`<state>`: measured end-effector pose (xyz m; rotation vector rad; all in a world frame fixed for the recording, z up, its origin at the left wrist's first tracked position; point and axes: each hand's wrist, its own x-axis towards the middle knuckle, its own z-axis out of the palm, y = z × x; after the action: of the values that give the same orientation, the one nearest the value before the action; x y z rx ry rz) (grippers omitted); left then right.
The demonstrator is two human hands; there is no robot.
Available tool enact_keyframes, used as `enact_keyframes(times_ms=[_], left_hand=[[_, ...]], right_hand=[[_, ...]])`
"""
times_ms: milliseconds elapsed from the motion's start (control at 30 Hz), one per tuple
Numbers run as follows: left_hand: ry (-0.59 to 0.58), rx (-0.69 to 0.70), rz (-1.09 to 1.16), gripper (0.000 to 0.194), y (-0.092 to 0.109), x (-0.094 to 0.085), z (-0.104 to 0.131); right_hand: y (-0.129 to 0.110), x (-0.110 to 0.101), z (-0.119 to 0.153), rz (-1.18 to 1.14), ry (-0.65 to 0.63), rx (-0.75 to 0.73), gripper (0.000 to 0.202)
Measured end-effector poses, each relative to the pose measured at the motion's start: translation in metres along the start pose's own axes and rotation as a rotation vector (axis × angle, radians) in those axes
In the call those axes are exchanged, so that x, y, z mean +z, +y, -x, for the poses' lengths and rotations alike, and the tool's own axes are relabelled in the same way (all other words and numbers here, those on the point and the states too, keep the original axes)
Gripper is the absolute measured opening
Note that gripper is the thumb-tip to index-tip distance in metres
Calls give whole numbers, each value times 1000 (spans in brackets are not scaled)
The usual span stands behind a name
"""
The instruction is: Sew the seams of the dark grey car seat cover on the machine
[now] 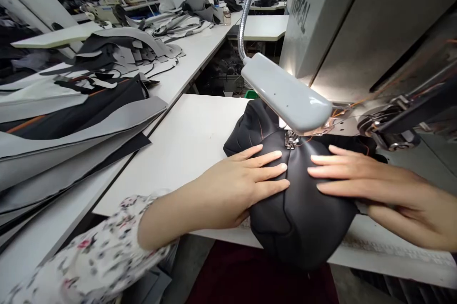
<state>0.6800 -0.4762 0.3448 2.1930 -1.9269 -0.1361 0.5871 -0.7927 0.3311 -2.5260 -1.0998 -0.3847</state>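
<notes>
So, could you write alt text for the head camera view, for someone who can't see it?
A person's left hand and right hand rest, fingers spread, on black seamed fabric at the presser foot of a sewing machine. A grey gooseneck lamp hangs above; grey and black cut pieces lie piled on the left.

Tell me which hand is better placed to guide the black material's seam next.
Probably the left hand: its fingertips lie at the seam in the black material, close to the presser foot. The right hand also rests on the material, but off to the seam's right.
</notes>
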Motion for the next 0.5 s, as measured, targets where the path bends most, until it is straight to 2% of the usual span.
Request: enact_keyframes(times_ms=[67,100,200,333,500], left_hand=[[41,38,-76,59,-4,13,-11],[89,61,-109,55,-7,19,-14],[207,83,-183,42,-9,32,-14],[232,45,-206,37,-6,32,-7],[245,24,-184,38,-7,31,-7]], right_hand=[[14,4,-7,58,-86,-97,52],[18,9,-10,89,-83,-127,53],[21,27,-15,125,26,-173,39],[17,40,-12,114,119,-164,25],[21,38,-12,61,145,-172,24]])
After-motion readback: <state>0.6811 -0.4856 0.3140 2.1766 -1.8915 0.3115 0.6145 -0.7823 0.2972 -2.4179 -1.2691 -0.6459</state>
